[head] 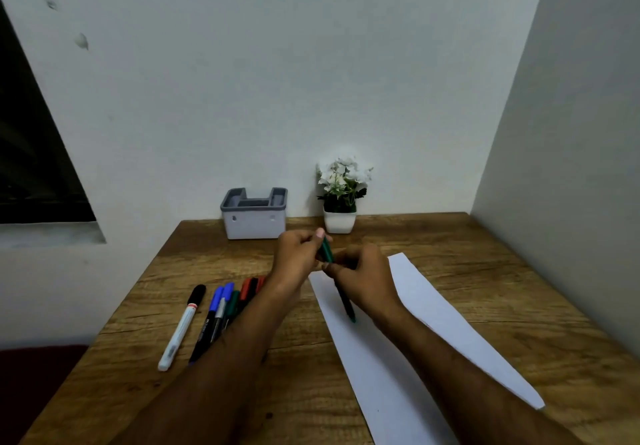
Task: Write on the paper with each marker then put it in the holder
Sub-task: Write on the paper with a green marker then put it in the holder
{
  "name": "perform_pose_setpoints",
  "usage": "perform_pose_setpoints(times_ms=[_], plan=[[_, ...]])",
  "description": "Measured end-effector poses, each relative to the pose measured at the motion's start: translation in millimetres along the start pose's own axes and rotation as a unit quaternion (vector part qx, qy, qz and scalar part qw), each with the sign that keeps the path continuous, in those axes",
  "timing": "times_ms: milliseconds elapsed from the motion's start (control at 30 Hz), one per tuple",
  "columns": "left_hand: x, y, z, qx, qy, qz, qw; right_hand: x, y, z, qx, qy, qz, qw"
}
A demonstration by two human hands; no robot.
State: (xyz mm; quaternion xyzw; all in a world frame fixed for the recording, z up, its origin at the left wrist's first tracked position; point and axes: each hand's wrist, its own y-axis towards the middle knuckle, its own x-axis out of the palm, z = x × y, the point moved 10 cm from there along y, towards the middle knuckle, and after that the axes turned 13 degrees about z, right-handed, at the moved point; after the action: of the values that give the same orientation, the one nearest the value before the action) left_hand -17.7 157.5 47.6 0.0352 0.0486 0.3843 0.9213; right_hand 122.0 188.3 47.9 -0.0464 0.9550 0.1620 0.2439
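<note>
A green marker (344,301) is held above the far end of the paper (398,358), its dark barrel slanting down toward the sheet. The right hand (363,278) curls its fingers round the barrel, while the left hand (299,254) pinches the green cap (325,249) at the marker's upper end; whether the cap is on or just off is hard to tell. The paper lies slantwise on the wooden bench (467,271). To the left a row of markers (221,309) lies side by side, blue, green, red and black caps, with a white marker (181,328) set a little apart. At the back edge stands the grey-topped white holder (254,214), and a small potted plant (341,199) stands just beside it, against the wall.
</note>
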Motion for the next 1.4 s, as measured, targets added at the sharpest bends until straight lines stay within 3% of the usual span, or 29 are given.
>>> perform_pose_setpoints(times_ms=[167,300,367,433,467,567,733,933,1167,1300,1400], plan=[[14.1,12.6,-21.5,-0.150,-0.067,0.041,0.986,-7.5,7.0,9.2,0.034,-0.016,0.014,0.999],[40.3,16.1,-43.8,-0.283,-0.171,0.044,0.943,-11.1,19.4,19.3,0.147,0.050,0.006,0.988],[30.1,36.2,-50.4,-0.298,-0.198,0.105,0.928,-9.2,11.1,26.1,0.209,0.100,-0.042,0.972],[5.4,58.6,-50.3,-0.264,-0.150,0.181,0.936,-5.9,-0.4,36.5,0.219,0.086,-0.077,0.969],[1.9,66.2,-46.9,-0.234,-0.101,0.182,0.950,-7.0,-2.5,42.9,0.215,0.082,-0.072,0.971],[29.4,71.4,-30.8,-0.140,0.048,0.093,0.985,-16.2,5.9,58.3,0.202,0.096,-0.012,0.975],[56.5,74.2,-32.3,-0.020,0.235,0.041,0.971,-26.2,18.8,63.0,0.131,0.108,0.029,0.985],[63.3,70.8,-35.6,0.074,0.302,0.042,0.950,-29.3,16.8,71.2,0.059,0.076,0.041,0.994],[40.5,57.5,-27.1,0.070,0.279,0.112,0.951,-33.9,15.5,68.4,-0.012,0.079,-0.035,0.996],[32.9,38.8,-29.2,0.082,0.318,0.076,0.942,-46.4,18.2,77.7,0.008,0.101,-0.095,0.990],[35.5,22.5,-38.7,0.114,0.397,0.024,0.910,-52.5,21.6,81.7,0.017,0.121,-0.139,0.983]])
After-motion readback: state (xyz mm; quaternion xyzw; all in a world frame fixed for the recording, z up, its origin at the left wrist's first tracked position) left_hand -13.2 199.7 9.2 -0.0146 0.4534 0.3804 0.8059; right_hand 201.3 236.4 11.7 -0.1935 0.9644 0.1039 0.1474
